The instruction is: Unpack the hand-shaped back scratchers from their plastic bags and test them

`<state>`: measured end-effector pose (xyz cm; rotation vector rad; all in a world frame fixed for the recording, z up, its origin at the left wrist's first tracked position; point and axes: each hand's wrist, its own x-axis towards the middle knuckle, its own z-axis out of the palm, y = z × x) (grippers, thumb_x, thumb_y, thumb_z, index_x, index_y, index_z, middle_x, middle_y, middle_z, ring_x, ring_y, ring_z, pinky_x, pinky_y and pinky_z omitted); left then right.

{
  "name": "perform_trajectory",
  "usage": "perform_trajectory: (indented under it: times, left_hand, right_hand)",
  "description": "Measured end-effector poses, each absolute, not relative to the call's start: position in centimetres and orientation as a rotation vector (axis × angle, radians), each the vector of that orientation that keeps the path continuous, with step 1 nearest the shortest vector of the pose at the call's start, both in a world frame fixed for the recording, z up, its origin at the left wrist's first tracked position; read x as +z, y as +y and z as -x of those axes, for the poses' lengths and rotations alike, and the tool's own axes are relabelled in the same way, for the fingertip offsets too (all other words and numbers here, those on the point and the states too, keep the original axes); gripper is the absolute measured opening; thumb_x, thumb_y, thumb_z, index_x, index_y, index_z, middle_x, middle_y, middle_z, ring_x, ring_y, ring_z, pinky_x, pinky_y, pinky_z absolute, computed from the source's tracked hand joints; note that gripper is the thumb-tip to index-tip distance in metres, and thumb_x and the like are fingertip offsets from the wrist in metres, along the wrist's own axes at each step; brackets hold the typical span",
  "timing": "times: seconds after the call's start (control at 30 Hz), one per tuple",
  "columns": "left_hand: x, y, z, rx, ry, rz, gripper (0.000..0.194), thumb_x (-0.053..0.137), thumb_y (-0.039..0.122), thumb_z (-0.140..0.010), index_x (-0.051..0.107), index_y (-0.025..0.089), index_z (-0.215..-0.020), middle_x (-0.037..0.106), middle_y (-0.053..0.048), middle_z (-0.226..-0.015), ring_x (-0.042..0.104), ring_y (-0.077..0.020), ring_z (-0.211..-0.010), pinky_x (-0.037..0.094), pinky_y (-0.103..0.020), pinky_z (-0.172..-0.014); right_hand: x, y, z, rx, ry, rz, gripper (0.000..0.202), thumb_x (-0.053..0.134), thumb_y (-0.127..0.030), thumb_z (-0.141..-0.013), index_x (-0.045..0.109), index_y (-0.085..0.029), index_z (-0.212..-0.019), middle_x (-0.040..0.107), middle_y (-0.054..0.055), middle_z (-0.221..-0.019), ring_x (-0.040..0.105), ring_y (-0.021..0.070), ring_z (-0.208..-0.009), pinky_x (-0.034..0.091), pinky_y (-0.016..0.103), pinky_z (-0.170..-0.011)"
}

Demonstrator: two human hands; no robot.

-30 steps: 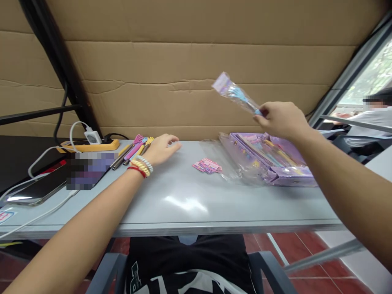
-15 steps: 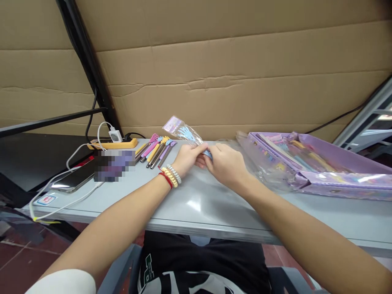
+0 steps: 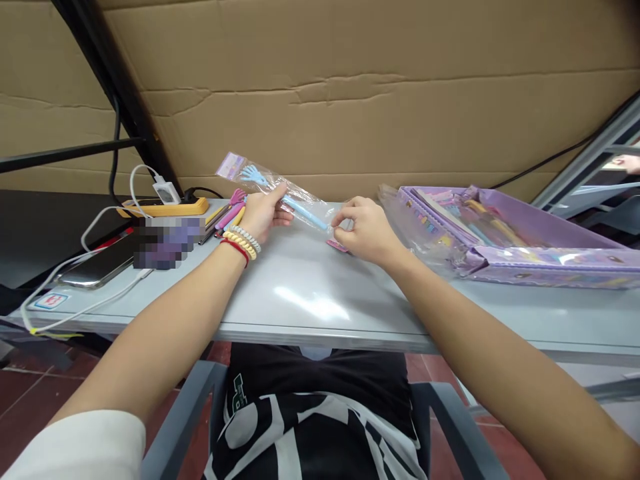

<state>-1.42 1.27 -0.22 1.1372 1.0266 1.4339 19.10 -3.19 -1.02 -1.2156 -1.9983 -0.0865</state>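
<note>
A light blue back scratcher (image 3: 306, 212) with a small hand-shaped end lies inside a clear plastic bag (image 3: 273, 179) with a purple header. My left hand (image 3: 266, 212) holds it around the middle, thumb on top and fingers beneath. At the lower end of the bag, my right hand (image 3: 367, 230) is closed in a pinch on the plastic. A small pink piece (image 3: 337, 246) shows below the right fingertips; its kind cannot be made out. Partly behind my left hand are several similar hand-ended sticks (image 3: 231, 215) in pink, yellow and other colours.
To the right stands an open purple box (image 3: 555, 267) with bagged items, beside loose clear plastic (image 3: 425, 233). A phone (image 3: 97, 267), white cables and a yellow power strip (image 3: 173, 207) lie at the left. Cardboard (image 3: 320, 133) walls off the back of the table (image 3: 300, 287).
My hands have drawn apart, the left moving left along the stick and the right to the bag's lower end. More of the blue stick shows between them. The view has shifted slightly.
</note>
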Motion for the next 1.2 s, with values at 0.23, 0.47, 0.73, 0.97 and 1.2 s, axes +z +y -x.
perform_trajectory:
  times: [0.23, 0.47, 0.73, 0.97, 1.2]
  left_hand:
    - [0.6, 0.3, 0.6, 1.414, 1.096, -1.042, 0.032, 0.068, 0.038, -0.088, 0.057, 0.014, -0.070, 0.061, -0.001, -0.052, 0.058, -0.0113, -0.041, 0.049, -0.021, -0.044]
    - [0.9, 0.0, 0.6, 1.419, 1.051, -0.969, 0.035, 0.060, 0.039, -0.093, 0.057, 0.013, -0.069, 0.059, -0.001, -0.050, 0.059, -0.0106, -0.044, 0.053, -0.022, -0.052]
    - [0.2, 0.1, 0.1, 1.468, 0.950, -0.947, 0.034, 0.066, 0.042, -0.089, 0.056, 0.014, -0.072, 0.061, 0.001, -0.055, 0.059, -0.0087, -0.048, 0.054, -0.021, -0.056]
    - [0.2, -0.2, -0.2, 1.460, 0.909, -0.962, 0.035, 0.063, 0.043, -0.091, 0.054, 0.015, -0.071, 0.061, 0.000, -0.057, 0.060, -0.0091, -0.050, 0.053, -0.021, -0.056]
    - [0.6, 1.8, 1.9, 1.663, 0.915, -0.811, 0.033, 0.060, 0.053, -0.087, 0.054, 0.022, -0.077, 0.062, 0.000, -0.063, 0.068, -0.0163, -0.069, 0.058, -0.027, -0.070]
  right_hand:
    - [-0.7, -2.9, -19.4, -0.060, -2.097, 1.359, 0.014, 0.065, -0.025, -0.074, 0.076, -0.017, -0.071, 0.063, 0.006, -0.070, 0.052, 0.0171, -0.069, 0.039, 0.031, -0.070]
    - [-0.8, -3.1, -19.5, -0.033, -2.029, 1.245, 0.017, 0.072, -0.037, -0.077, 0.081, -0.023, -0.078, 0.063, 0.004, -0.071, 0.053, 0.0176, -0.074, 0.038, 0.030, -0.070]
    - [-1.1, -3.0, -19.3, -0.094, -1.959, 1.084, 0.015, 0.071, -0.036, -0.079, 0.079, -0.022, -0.077, 0.065, 0.005, -0.073, 0.054, 0.0188, -0.076, 0.041, 0.033, -0.071]
    - [-1.1, -2.8, -19.5, -0.111, -1.971, 1.105, 0.017, 0.067, -0.033, -0.082, 0.078, -0.020, -0.079, 0.067, 0.006, -0.076, 0.055, 0.0190, -0.077, 0.041, 0.033, -0.073]
    - [-0.3, -3.1, -19.4, 0.030, -2.019, 1.263, 0.012, 0.058, -0.026, -0.075, 0.061, -0.018, -0.067, 0.066, 0.007, -0.078, 0.056, 0.0196, -0.078, 0.040, 0.031, -0.069]
